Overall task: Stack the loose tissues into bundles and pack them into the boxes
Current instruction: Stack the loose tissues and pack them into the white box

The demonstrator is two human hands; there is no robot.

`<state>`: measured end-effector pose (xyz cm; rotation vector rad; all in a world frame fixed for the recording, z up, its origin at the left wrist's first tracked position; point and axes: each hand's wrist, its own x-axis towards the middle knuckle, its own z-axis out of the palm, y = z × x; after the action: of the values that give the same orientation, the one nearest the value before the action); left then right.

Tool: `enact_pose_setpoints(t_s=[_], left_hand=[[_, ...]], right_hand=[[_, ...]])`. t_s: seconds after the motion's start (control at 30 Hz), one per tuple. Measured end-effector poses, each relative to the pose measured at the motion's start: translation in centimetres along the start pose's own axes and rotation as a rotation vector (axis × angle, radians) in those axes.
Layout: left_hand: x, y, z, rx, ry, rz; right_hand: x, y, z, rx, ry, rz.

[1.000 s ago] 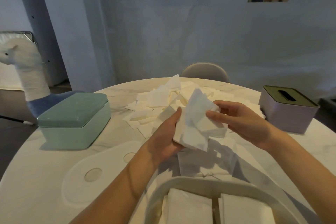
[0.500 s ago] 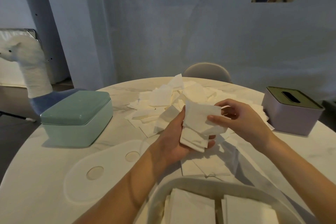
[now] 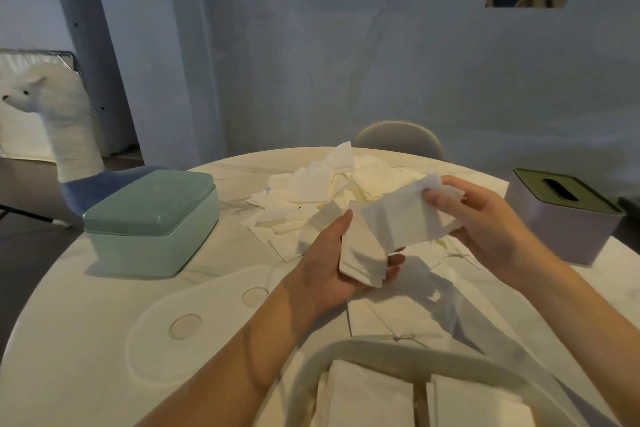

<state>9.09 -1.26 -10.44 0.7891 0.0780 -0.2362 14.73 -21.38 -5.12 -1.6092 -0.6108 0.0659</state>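
My left hand [image 3: 332, 263] grips a small stack of folded white tissues [image 3: 362, 253] above the middle of the round table. My right hand [image 3: 485, 218] pinches one loose tissue [image 3: 401, 218] by its right end and holds it across the top of that stack. Behind them lies a heap of loose tissues [image 3: 329, 191]. More tissues [image 3: 388, 315] lie flat below my hands. An open white box [image 3: 346, 354] at the near edge holds two bundles of tissues [image 3: 367, 395].
A closed mint-green box [image 3: 152, 218] stands at the left. A lilac tissue box [image 3: 561, 215] with a slotted olive lid stands at the right. A flat white lid [image 3: 194, 315] lies on the table [image 3: 69, 340]. A chair back [image 3: 398, 139] rises beyond the far edge.
My right hand has drawn the top tissue out to the right, spreading it flatter over the stack. The left hand has stayed nearly in place with its stack.
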Motion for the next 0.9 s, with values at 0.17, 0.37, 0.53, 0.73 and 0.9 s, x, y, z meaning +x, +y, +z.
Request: enact_pose_setpoints(t_s=[0.17, 0.37, 0.53, 0.73, 0.9], left_hand=[[-0.9, 0.1, 0.5, -0.026, -0.082, -0.046], [-1.1, -0.8, 1.7, 0.077, -0.177, -0.128], [-0.5, -0.6, 0.8, 0.133, -0.047, -0.07], [-0.9, -0.5, 0.7, 0.166, -0.041, -0.055], [-0.9, -0.5, 1.1, 0.147, -0.097, -0.063]], right_hand=[[-0.6, -0.4, 0.4, -0.069, -0.152, -0.053], [0.1, 1.4, 1.3, -0.607, 0.05, -0.225], [0.8, 1.9, 0.1, -0.665, 0.021, -0.053], [0.4, 0.6, -0.7, -0.604, 0.06, -0.097], [-0.3, -0.4, -0.7, -0.252, -0.086, 0.015]])
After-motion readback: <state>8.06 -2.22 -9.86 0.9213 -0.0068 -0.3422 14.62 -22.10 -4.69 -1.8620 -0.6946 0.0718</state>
